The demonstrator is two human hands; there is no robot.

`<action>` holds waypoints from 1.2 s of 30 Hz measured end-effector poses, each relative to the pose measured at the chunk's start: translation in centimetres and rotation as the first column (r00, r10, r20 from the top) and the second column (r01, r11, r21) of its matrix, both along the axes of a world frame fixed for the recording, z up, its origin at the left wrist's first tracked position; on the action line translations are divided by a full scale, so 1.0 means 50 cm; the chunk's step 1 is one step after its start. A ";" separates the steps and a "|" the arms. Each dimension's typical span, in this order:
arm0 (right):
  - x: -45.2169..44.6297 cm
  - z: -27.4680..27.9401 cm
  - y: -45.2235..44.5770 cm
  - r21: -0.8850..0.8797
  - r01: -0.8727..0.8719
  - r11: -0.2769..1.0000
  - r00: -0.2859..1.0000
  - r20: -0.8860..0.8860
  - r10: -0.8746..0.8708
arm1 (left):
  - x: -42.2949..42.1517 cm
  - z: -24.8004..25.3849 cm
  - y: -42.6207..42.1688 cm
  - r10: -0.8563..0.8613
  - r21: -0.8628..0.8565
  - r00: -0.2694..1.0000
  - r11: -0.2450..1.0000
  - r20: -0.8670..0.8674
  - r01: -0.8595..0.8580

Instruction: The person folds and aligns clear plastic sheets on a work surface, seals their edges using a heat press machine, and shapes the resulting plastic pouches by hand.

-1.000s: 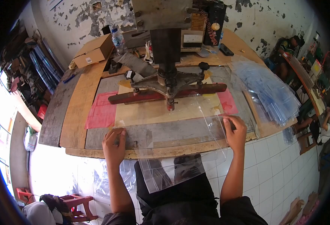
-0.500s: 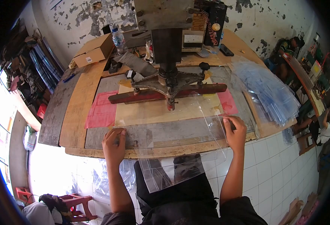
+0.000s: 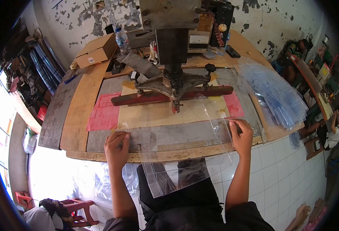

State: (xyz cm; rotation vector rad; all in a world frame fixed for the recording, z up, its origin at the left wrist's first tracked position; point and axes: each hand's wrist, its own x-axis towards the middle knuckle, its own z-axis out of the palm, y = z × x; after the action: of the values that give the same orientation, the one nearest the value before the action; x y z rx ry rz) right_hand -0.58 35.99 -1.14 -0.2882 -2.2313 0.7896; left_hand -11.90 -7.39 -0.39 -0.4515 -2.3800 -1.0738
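1. Sheet positioning seems in hand: the clear, flexible plastic sheet (image 3: 181, 181) lies below the red metal press bar (image 3: 210, 92), overhanging the tabletop's (image 3: 77, 129) near edge.
2. Right hand (image 3: 242, 138) pinches it; left hand's (image 3: 116, 149) grip is pressed together, contents unclear.
3. Adjustment calls for even, light tension.

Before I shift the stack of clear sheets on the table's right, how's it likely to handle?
The stack of clear sheets is probably floppy; the sheets look thin and film-like. Likely slippery too, given the glossy glare. It may slide apart, since the edges are fanned unevenly.
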 end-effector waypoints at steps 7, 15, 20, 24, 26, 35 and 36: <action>0.001 0.001 0.000 -0.004 0.006 1.000 1.000 0.015 -0.006 | 0.003 0.003 0.001 -0.016 0.012 1.000 1.000 0.000 0.016; 0.000 0.004 -0.002 0.005 0.010 1.000 1.000 0.012 -0.010 | 0.002 0.002 0.001 -0.022 0.025 1.000 0.999 -0.011 0.022; -0.001 -0.002 0.002 0.013 0.008 1.000 1.000 -0.016 -0.008 | 0.002 0.003 0.001 -0.019 -0.005 1.000 1.000 -0.023 0.019; 0.000 -0.002 0.001 0.021 0.017 1.000 1.000 -0.017 -0.017 | 0.003 0.006 0.002 -0.017 -0.016 0.999 1.000 -0.031 0.017; 0.001 -0.002 0.000 0.023 0.025 0.999 0.999 -0.022 -0.024 | 0.003 0.007 0.003 -0.019 -0.013 0.999 1.000 -0.033 0.019; -0.002 -0.004 -0.001 0.060 0.040 0.997 0.999 -0.031 -0.038 | -0.002 0.003 0.000 -0.021 -0.020 0.998 1.000 -0.052 0.020; -0.002 -0.005 0.001 0.075 0.028 0.997 0.999 -0.024 -0.026 | -0.001 0.004 0.000 -0.021 0.002 0.998 1.000 -0.055 0.021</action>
State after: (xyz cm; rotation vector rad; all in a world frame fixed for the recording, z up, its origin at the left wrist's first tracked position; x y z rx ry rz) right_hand -0.68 36.06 -1.37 -0.2712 -2.2251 0.6897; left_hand -11.95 -7.38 -0.18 -0.5002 -2.3305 -1.0594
